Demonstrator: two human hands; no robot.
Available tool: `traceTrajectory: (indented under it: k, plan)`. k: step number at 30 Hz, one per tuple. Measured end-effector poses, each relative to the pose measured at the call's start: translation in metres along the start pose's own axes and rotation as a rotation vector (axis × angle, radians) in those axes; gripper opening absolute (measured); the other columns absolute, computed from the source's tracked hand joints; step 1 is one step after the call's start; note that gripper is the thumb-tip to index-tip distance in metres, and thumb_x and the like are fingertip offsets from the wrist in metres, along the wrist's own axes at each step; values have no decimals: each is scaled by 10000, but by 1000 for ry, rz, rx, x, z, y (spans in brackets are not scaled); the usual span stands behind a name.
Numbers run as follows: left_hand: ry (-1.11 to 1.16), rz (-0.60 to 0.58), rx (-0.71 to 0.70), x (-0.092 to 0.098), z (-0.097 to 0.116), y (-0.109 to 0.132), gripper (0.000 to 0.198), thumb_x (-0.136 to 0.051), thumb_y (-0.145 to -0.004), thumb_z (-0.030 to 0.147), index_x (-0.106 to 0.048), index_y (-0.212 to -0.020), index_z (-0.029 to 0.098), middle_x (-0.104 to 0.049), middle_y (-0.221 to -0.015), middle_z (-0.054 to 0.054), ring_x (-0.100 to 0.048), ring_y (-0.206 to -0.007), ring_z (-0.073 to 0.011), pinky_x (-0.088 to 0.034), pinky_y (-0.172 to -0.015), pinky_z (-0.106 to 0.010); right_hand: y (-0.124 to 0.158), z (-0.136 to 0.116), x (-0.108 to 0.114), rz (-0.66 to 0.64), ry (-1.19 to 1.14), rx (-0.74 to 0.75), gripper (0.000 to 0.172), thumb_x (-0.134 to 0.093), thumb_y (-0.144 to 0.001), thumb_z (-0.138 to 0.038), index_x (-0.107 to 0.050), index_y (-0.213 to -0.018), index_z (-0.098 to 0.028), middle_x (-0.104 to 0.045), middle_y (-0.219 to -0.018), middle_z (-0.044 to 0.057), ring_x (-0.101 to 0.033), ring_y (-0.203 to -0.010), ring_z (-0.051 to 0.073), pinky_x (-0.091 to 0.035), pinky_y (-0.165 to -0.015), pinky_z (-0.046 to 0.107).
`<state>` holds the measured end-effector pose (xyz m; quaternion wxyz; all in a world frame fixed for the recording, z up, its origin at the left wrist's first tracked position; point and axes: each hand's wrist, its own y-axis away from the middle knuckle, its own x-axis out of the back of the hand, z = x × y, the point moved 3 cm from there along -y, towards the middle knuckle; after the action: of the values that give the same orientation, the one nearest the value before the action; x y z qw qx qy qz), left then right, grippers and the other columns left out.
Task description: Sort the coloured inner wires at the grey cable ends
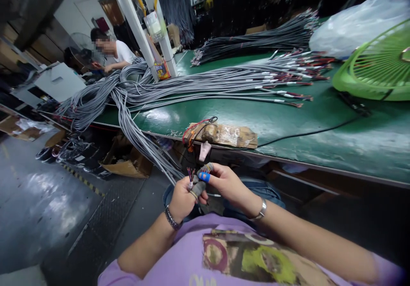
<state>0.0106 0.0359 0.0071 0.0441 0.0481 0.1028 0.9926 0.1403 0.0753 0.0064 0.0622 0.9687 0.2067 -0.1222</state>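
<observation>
My left hand [183, 198] is closed around the end of a grey cable, and thin coloured wires [191, 174] fan out above its thumb. Close against it, my right hand [226, 183] pinches at the wire ends, with blue tape around one finger. Grey finger covers [197, 187] wrap some fingertips. What sits between the right fingertips is too small to make out. Both hands are over my lap, just off the bench edge. Grey cables [145, 143] hang from the bench down toward my left hand.
On the green bench [307, 138] lie a bundle of grey cables [205, 83], black cables [256, 40], a taped cardboard piece [232, 135] and a green fan [378, 66]. A plastic bag [355, 25] is behind the fan. Another person [118, 53] sits at the far left. Cardboard boxes [128, 166] stand below.
</observation>
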Motion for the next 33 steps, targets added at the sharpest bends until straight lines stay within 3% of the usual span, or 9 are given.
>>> traceTrajectory:
  k: [6, 12, 16, 25, 33]
  plan:
    - [22, -41, 77, -1, -5, -6, 235, -700, -693, 344, -558, -726, 160, -605, -478, 28, -537, -377, -94, -323, -368, -172, -1, -11, 2, 26, 203, 91, 326, -744, -649, -473, -635, -658, -166, -616, -664, 14, -539, -615, 138, -432, -587, 267]
    - [178, 76, 36, -5, -6, -8, 321, -672, -731, 428, -544, -638, 149, -674, -571, -52, -618, -469, -134, -322, -393, -186, -3, 2, 3, 27, -22, -56, 375, -711, -675, -534, -580, -671, -182, -539, -511, -30, -448, -486, 109, -368, -506, 262]
    - [243, 108, 27, -6, -8, -9, 320, -670, -738, 443, -572, -668, 147, -684, -594, -53, -629, -487, -140, -352, -409, -192, -4, 11, 5, 118, -24, -45, 401, -744, -639, -538, -587, -675, -171, -543, -562, -25, -427, -519, 99, -350, -516, 255]
    - [299, 166, 32, -4, -11, -10, 329, -705, -713, 441, -575, -723, 139, -682, -595, -53, -640, -492, -152, -321, -390, -186, -5, 9, 7, 151, -17, -25, 386, -770, -616, -510, -598, -650, -166, -565, -598, -16, -458, -573, 113, -393, -589, 275]
    - [317, 227, 21, 0, -9, -11, 333, -721, -691, 437, -554, -722, 150, -650, -566, -14, -586, -420, -106, -273, -373, -179, 0, 10, 8, 131, 21, -12, 377, -767, -621, -511, -602, -644, -173, -586, -621, 1, -481, -601, 129, -424, -601, 278]
